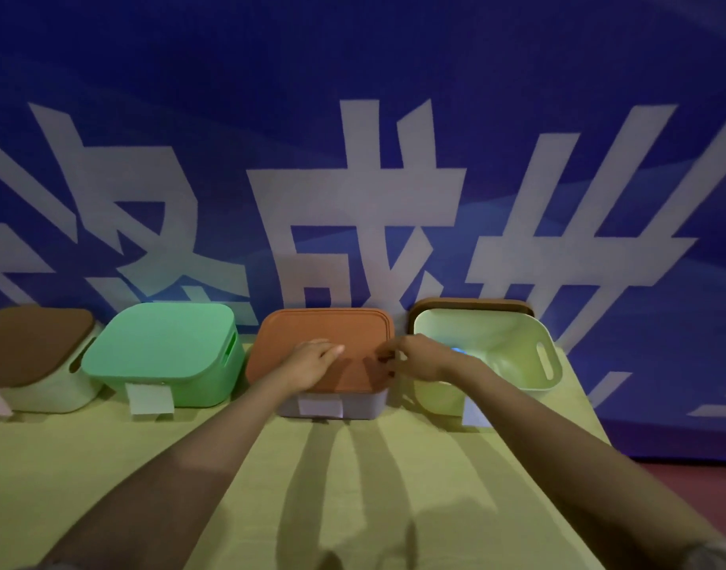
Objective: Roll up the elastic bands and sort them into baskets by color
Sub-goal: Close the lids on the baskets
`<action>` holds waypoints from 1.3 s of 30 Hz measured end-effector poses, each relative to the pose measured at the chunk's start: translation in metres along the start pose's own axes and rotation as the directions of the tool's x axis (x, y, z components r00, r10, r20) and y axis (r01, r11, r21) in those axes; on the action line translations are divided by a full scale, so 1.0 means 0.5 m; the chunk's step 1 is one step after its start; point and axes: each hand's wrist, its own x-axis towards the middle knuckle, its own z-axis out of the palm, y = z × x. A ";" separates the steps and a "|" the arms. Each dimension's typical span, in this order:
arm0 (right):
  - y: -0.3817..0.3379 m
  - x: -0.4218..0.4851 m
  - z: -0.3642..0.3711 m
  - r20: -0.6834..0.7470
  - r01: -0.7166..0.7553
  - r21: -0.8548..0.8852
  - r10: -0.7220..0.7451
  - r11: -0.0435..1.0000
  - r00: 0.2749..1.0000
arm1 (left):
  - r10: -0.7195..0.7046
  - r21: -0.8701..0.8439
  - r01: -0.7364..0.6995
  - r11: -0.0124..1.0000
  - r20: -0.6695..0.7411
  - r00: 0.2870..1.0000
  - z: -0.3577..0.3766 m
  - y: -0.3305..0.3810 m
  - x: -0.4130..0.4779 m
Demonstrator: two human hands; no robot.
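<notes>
Lid work: both of my hands are on the orange lid (312,327) that covers the grey basket (365,405), third in the row on the desk (353,487).
Left hand (316,359): fingers straight, lying flat on the lid's top, holding nothing.
Right hand (410,357): fingers curled onto the lid's right edge, gripping it as far as I can see.
Bands: none in my hands; one small blue shape (460,350), probably a rolled band, lies in the open pale basket (513,335) just right, half hidden by my wrist.
Neighbours: green basket (168,347) and brown-lidded basket (32,343), both covered.
Step, my guess: getting this lid off or seated, I can't tell which.
Risk one: lifting by one edge while my flat palm presses down, so the lid jams or the light basket tips forward.
Risk two: my right forearm crosses the open basket's near rim; a quick pull could knock it askew and spill that blue roll.
</notes>
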 end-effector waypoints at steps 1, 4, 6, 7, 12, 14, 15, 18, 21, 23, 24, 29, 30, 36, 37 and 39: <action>0.008 -0.011 -0.025 -0.040 -0.018 0.010 0.018 1.000 0.999 | 0.034 -0.054 -0.034 0.998 0.005 0.999 -0.001 0.021 0.009; 0.050 -0.050 -0.093 -0.167 -0.070 0.009 0.071 0.997 0.983 | 0.108 -0.199 -0.110 0.974 -0.023 0.994 0.002 0.102 0.040; 0.088 -0.078 -0.131 -0.215 -0.152 0.016 0.151 0.988 0.965 | 0.133 -0.248 -0.150 0.957 -0.083 0.988 0.009 0.164 0.069; 0.113 -0.091 -0.145 -0.234 -0.198 0.031 0.200 0.980 0.951 | 0.143 -0.257 -0.167 0.952 -0.109 0.984 0.014 0.195 0.084; 0.228 -0.135 -0.185 -0.337 -0.347 0.216 0.403 0.913 0.851 | 0.104 -0.345 -0.132 0.929 -0.099 0.990 0.051 0.298 0.161; 0.267 -0.145 -0.183 -0.349 -0.408 0.291 0.493 0.865 0.797 | 0.069 -0.371 -0.099 0.924 -0.094 0.993 0.072 0.314 0.184; 0.286 -0.147 -0.180 -0.348 -0.433 0.334 0.537 0.837 0.768 | 0.037 -0.383 -0.072 0.921 -0.097 0.995 0.083 0.320 0.192; 0.330 -0.144 -0.164 -0.317 -0.470 0.460 0.634 0.754 0.706 | -0.119 -0.422 0.049 0.905 -0.142 0.983 0.113 0.332 0.206; 0.364 -0.130 -0.148 -0.269 -0.464 0.602 0.712 0.650 0.649 | -0.279 -0.432 0.192 0.881 -0.146 0.949 0.134 0.330 0.224; 0.387 -0.117 -0.132 -0.229 -0.449 0.671 0.741 0.590 0.631 | -0.339 -0.507 0.241 0.828 -0.111 0.934 0.148 0.322 0.243; 0.395 -0.112 -0.127 -0.205 -0.436 0.699 0.743 0.567 0.636 | -0.362 -0.558 0.255 0.790 -0.088 0.928 0.156 0.316 0.252; 0.416 -0.094 -0.114 -0.154 -0.357 0.798 0.737 0.485 0.659 | -0.413 -0.784 0.302 0.542 0.065 0.908 0.192 0.261 0.306; 0.421 -0.091 -0.113 -0.149 -0.350 0.808 0.739 0.474 0.658 | -0.421 -0.791 0.321 0.521 0.089 0.903 0.211 0.237 0.331; 0.435 -0.088 -0.108 -0.128 -0.332 0.847 0.765 0.415 0.632 | -0.402 -0.810 0.287 0.512 0.069 0.913 0.229 0.212 0.348; 0.433 -0.089 -0.108 -0.132 -0.315 0.858 0.767 0.406 0.627 | -0.391 -0.812 0.267 0.519 0.052 0.919 0.222 0.218 0.339; 0.431 -0.094 -0.112 -0.155 -0.278 0.875 0.775 0.395 0.613 | -0.366 -0.823 0.221 0.523 0.017 0.930 0.211 0.225 0.327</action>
